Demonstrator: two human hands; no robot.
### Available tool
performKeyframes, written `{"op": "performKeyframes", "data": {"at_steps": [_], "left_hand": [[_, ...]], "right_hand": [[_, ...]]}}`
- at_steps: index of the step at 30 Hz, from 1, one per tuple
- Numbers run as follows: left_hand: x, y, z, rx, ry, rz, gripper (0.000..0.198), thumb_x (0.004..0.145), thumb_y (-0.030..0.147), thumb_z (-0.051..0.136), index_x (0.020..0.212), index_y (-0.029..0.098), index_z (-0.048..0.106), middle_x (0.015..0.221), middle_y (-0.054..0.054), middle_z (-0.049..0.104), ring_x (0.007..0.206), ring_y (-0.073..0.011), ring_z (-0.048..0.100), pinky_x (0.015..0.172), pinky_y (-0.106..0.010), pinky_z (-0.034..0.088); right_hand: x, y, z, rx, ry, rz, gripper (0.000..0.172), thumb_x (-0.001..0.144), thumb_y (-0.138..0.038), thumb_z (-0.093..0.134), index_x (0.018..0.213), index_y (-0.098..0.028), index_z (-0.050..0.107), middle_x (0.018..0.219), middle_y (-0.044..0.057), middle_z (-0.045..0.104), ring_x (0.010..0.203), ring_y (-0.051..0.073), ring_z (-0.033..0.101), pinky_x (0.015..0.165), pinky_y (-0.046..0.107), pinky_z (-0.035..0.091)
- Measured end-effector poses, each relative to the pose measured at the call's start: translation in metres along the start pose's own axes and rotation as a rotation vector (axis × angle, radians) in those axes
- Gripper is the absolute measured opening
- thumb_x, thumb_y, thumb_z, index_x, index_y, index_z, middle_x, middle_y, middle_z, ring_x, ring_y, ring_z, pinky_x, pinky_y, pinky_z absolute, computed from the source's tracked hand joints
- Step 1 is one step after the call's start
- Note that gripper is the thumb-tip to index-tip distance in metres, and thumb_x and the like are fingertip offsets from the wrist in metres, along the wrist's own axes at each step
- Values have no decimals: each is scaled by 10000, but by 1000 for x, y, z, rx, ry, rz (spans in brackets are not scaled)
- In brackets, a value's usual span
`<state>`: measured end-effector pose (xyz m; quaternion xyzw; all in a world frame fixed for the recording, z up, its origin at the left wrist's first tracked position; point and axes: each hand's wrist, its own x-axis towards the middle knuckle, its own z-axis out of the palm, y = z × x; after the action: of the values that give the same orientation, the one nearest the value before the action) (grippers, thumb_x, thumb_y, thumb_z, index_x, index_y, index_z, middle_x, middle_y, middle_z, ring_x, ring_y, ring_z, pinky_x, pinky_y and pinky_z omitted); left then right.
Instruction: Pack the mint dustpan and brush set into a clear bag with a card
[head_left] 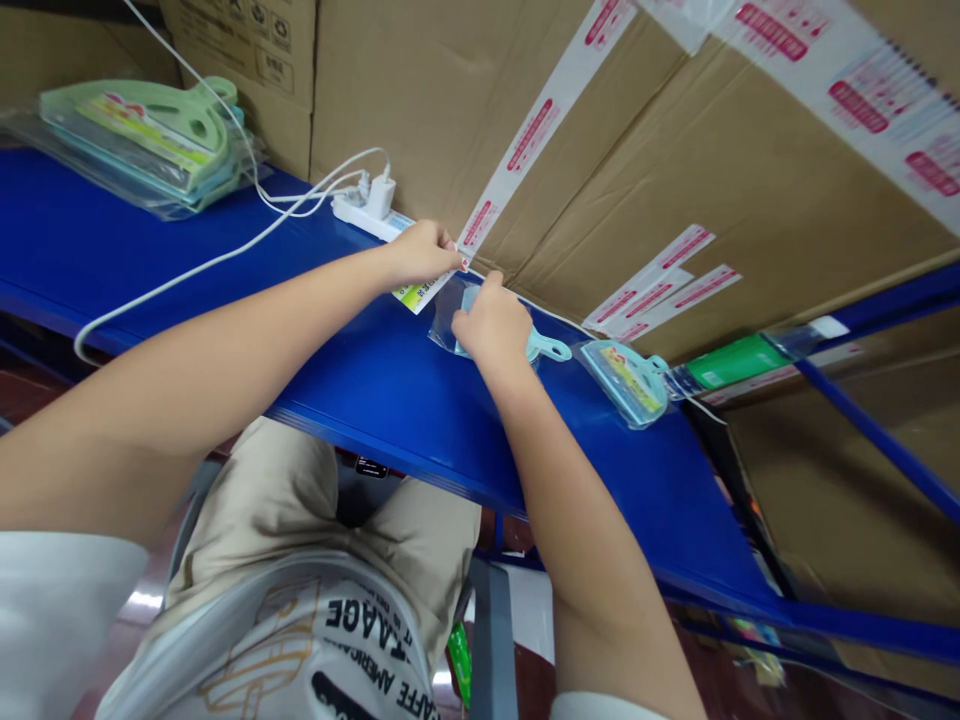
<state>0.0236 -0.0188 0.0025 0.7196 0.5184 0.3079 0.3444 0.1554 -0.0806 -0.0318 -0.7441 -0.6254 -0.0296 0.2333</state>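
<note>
On the blue table lies a clear plastic bag holding a light-blue plastic item whose handle sticks out to the right. My right hand presses down on this bag with curled fingers. My left hand pinches the bag's top flap with its green-and-white label card close to the cardboard boxes. A second packed light-blue item lies on the table to the right of my right hand.
Large cardboard boxes with red-and-white tape stand along the table's far edge. A white power strip with a charger and cables lies at the back. A stack of bagged green items rests at far left. A green packet lies right.
</note>
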Motion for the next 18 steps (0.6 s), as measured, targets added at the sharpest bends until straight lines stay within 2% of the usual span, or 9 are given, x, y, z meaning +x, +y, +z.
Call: {"op": "performKeyframes", "data": {"at_steps": [3, 7, 13, 18], "left_hand": [[-1, 0, 0, 2, -26, -6, 249, 900, 161, 668, 1114, 94, 777, 1005, -101, 752, 977, -226, 708, 882, -347, 525], [-5, 2, 0, 0, -85, -26, 201, 879, 161, 677, 1037, 128, 797, 928, -86, 755, 977, -249, 731, 872, -359, 529], [-10, 4, 5, -43, -233, -79, 163, 750, 98, 704, 857, 179, 797, 871, -68, 774, 947, -263, 755, 853, -361, 548], [-14, 6, 15, -118, -287, -76, 162, 775, 63, 640, 754, 185, 745, 737, -34, 704, 853, -228, 741, 802, -332, 550]], "right_hand": [[2, 6, -3, 43, 12, 26, 439, 800, -204, 654, 1230, -162, 573, 984, 185, 760, 1075, 404, 736, 929, 549, 565], [4, 13, -10, 84, 22, 69, 314, 803, -267, 664, 1103, -219, 583, 992, 130, 755, 1051, 342, 719, 931, 486, 559], [11, 23, -7, 209, 33, 55, 225, 780, -314, 673, 954, -267, 537, 839, 26, 707, 912, 274, 693, 870, 424, 550], [9, 17, -13, 233, -2, 112, 214, 771, -265, 668, 923, -265, 518, 885, 39, 710, 969, 276, 689, 904, 411, 528]]}}
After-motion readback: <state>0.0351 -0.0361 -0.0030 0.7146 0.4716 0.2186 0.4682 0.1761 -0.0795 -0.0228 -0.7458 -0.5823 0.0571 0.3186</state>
